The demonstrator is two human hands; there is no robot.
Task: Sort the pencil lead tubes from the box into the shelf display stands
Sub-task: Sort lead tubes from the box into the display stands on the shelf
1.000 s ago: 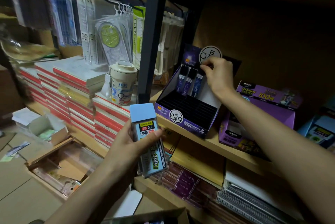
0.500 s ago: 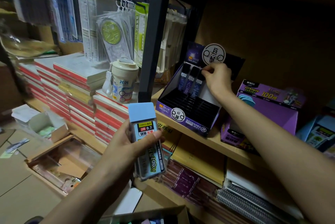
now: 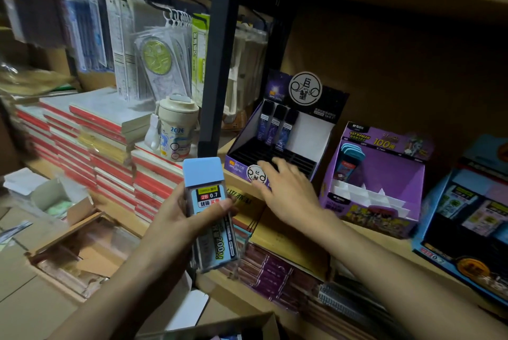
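My left hand (image 3: 176, 218) grips a clear pencil lead tube with a light blue cap (image 3: 210, 213), labelled 2B 0.7, held upright in front of the shelf. My right hand (image 3: 288, 191) hovers empty with relaxed fingers in front of the dark purple display stand (image 3: 316, 130). Three dark blue lead tubes (image 3: 276, 126) stand in that stand's back row. To its right sits a lighter purple stand (image 3: 384, 174) with blue-capped tubes at its back left, and further right a blue stand (image 3: 467, 202). A cardboard box (image 3: 220, 326) shows at the bottom edge.
A black shelf post (image 3: 217, 51) rises left of the stands. A cream cup (image 3: 176, 130) stands on stacked red-edged notebooks (image 3: 110, 152). Packets hang on hooks above. Open cartons (image 3: 71, 251) lie on the floor at left. More notebooks fill the lower shelf.
My right hand has let go of the third dark tube at the stand's back row and drawn back down toward me, empty. My left hand still holds the blue-capped tube.
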